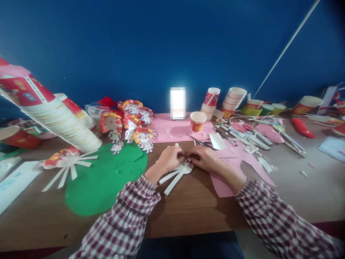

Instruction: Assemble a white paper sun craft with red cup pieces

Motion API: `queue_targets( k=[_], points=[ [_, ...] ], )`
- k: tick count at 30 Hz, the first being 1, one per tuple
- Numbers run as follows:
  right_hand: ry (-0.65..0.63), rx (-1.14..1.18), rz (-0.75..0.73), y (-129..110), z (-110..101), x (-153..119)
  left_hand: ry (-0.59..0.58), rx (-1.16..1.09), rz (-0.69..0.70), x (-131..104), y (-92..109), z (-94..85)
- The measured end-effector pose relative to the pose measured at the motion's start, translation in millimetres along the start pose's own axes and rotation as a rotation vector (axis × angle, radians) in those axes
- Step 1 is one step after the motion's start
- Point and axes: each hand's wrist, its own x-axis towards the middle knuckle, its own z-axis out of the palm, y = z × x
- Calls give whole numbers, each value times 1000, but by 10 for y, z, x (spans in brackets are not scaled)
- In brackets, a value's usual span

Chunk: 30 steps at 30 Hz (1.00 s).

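My left hand (170,158) and my right hand (202,157) meet over the brown table, both pinching one cut paper cup (180,172). The cup's white wall is slit into long strips that fan out toward me beneath my hands. Its red rim shows between my fingers. A pair of scissors (202,142) lies just beyond my right hand. Under my right wrist lies a pink paper sheet (229,176).
A green paper circle (105,180) lies at the left. A long stack of paper cups (54,115) leans over it. Finished cup figures (134,124) stand behind. A single cup (198,121), cup stacks (234,99) and paper scraps fill the right. Another fanned cup (64,163) lies left.
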Motion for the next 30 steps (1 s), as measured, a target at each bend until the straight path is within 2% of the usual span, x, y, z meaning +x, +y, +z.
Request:
queue_targets(
  k=[30],
  points=[
    [-4,7,-12,64,38,-2,-7,-6,-20,9,-35,24]
  ],
)
